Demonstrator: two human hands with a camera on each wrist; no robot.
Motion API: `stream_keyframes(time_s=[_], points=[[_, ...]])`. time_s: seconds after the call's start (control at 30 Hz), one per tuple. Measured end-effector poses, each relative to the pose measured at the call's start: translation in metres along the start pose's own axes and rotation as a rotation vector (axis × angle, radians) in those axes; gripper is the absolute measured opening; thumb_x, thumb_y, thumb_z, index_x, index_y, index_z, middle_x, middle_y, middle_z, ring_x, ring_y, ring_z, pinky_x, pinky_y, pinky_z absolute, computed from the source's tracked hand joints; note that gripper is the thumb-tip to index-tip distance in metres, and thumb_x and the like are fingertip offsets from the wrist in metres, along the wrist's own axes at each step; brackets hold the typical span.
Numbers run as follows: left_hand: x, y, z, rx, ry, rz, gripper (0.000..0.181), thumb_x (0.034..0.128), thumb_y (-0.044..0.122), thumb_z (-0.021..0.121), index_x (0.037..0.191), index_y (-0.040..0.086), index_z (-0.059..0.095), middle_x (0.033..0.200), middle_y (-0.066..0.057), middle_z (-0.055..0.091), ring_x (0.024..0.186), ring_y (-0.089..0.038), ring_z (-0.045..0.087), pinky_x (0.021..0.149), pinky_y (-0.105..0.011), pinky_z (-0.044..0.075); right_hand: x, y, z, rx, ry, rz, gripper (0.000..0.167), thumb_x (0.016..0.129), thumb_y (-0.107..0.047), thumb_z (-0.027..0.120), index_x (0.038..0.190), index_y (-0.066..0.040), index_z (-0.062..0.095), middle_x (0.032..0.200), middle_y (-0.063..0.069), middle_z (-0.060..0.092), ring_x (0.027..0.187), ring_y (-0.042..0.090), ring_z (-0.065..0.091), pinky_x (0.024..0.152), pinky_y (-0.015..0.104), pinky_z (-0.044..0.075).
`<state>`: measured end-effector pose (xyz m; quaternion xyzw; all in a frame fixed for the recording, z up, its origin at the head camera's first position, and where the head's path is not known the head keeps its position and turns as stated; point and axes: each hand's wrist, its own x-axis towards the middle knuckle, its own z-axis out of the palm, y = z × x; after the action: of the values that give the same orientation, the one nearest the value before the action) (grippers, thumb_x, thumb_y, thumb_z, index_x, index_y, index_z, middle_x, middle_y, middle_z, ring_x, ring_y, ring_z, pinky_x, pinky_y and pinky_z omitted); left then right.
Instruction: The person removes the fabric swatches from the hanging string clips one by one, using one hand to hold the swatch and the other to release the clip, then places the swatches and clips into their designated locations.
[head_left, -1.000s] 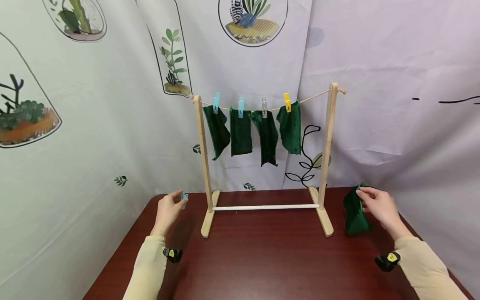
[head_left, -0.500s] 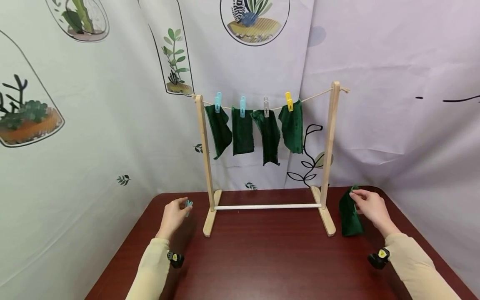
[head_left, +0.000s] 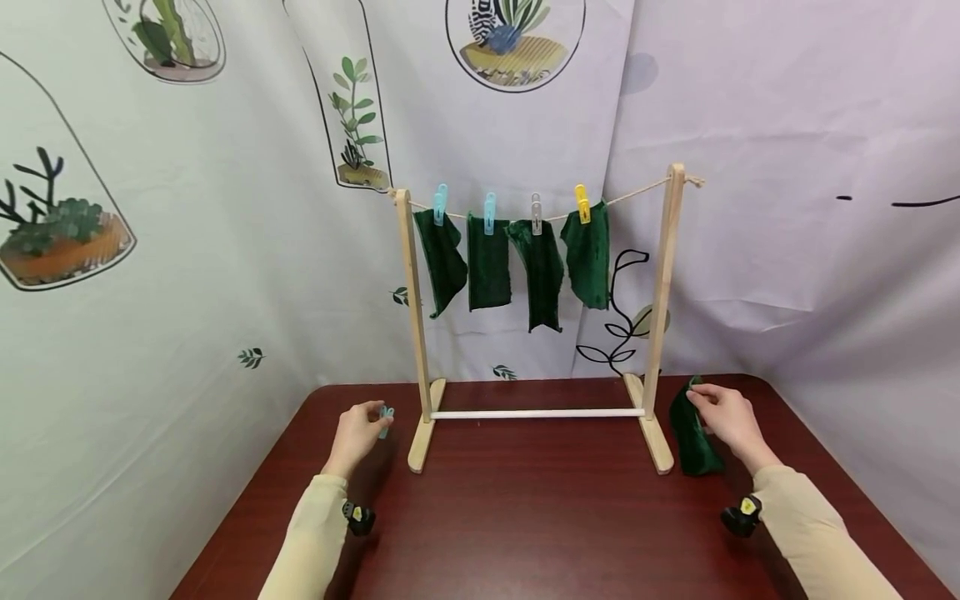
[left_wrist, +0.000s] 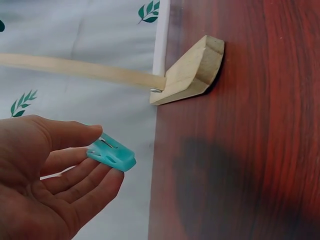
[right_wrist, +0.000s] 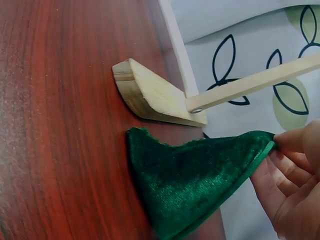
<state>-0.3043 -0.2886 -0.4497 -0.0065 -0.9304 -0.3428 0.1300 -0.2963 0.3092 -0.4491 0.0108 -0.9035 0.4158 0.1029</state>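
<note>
A green cloth [right_wrist: 195, 175] hangs from the fingertips of the right hand [right_wrist: 295, 175], which pinches it at one top corner between thumb and fingers. The rest droops below and to the left of that hand; whether its lower end touches the table [head_left: 555, 517] I cannot tell. It looks light, soft and velvety, so it should fold wherever it is not held and is hardly likely to break. The finished edge by the corner seems the best hold (the opposite edge looks frayed), and a second grip along it would probably keep the cloth flat.

The left hand [left_wrist: 60, 175] pinches a blue clothespin [left_wrist: 112, 154] between thumb and fingers, its far end sticking out past the fingertips. It looks stiff, light and perhaps a little slick; squeezing its handle ends should spread it.

Between the hands stands a wooden rack [head_left: 662, 292]. On its string [head_left: 637, 192], above both hands, hang four green cloths [head_left: 489, 267], each under one peg. Behind is a printed curtain [head_left: 750, 233].
</note>
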Motion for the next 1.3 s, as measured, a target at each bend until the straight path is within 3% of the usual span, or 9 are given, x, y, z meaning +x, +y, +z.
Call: stream_keyframes(time_s=[0.17,0.43,0.67,1.3], points=[[-0.001,-0.001,0.004,-0.011,-0.019,0.007,0.043,0.094,0.007,0.069,0.13,-0.014,0.06,0.113,-0.029,0.068,0.096,-0.038,0.068,0.074,-0.047,0.057,0.003,0.004,0.008,-0.004,-0.01,0.016,0.047,0.107,-0.023,0.05,0.133,0.016,0.053,0.099,0.026,0.066,0.066,0.021,0.068,0.057,0.033,0.058],[0.0,0.002,0.007,0.005,-0.038,-0.003,0.041,0.0935,0.007,0.069,0.128,-0.014,0.06,0.111,-0.029,0.068,0.096,-0.038,0.067,0.075,-0.048,0.056,0.006,0.005,0.015,-0.004,-0.041,0.025,0.046,0.107,-0.02,0.05,0.134,0.018,0.051,0.086,0.018,0.066,0.067,0.02,0.063,0.057,0.034,0.058],[-0.001,0.001,0.012,0.021,-0.062,-0.015,0.042,0.0943,0.007,0.068,0.129,-0.015,0.06,0.117,-0.03,0.066,0.104,-0.041,0.065,0.082,-0.052,0.055,0.004,0.013,0.022,0.014,-0.055,0.042,0.043,0.106,-0.014,0.05,0.133,0.018,0.051,0.088,0.02,0.067,0.069,0.02,0.065,0.056,0.034,0.058],[-0.001,-0.004,0.018,0.043,-0.088,-0.046,0.04,0.0937,0.007,0.069,0.127,-0.014,0.061,0.117,-0.03,0.066,0.102,-0.039,0.066,0.082,-0.051,0.055,0.007,0.023,0.031,0.029,-0.132,0.128,0.044,0.104,-0.008,0.048,0.135,0.022,0.045,0.092,0.023,0.067,0.063,0.018,0.064,0.058,0.035,0.058]])
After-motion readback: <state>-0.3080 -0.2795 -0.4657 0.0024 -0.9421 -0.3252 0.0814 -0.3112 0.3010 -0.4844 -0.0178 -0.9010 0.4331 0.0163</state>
